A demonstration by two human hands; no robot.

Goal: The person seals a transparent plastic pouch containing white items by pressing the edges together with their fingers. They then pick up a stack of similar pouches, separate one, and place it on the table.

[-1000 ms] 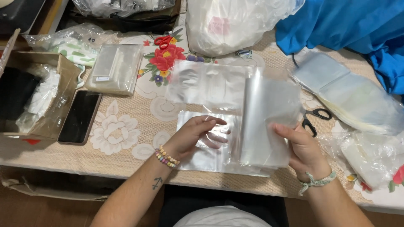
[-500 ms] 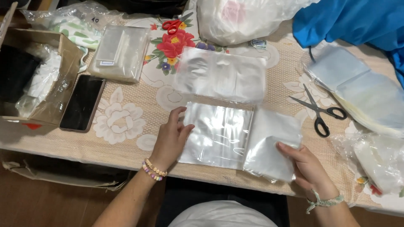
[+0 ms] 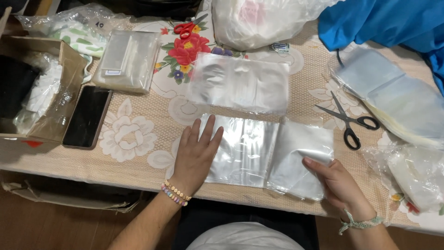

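Observation:
A clear plastic sheet [image 3: 249, 150] lies flat near the table's front edge. My left hand [image 3: 196, 155] rests palm down on its left end, fingers spread. My right hand [image 3: 337, 185] pinches the right part of the sheet [image 3: 300, 159], which is folded over and lies low on the table. A second clear bag [image 3: 240, 83] lies flat just behind.
Black scissors [image 3: 349, 122] lie to the right, red scissors [image 3: 187, 28] at the back. A dark phone [image 3: 88, 115], a cardboard box [image 3: 44, 92] and a stack of clear bags [image 3: 127, 60] sit left. More bag stacks [image 3: 397, 102] and blue cloth [image 3: 388, 23] fill the right.
The raised plastic flap has been brought down and folded flat. My left hand has slid to the sheet's left end and flattened. The camera view shifted.

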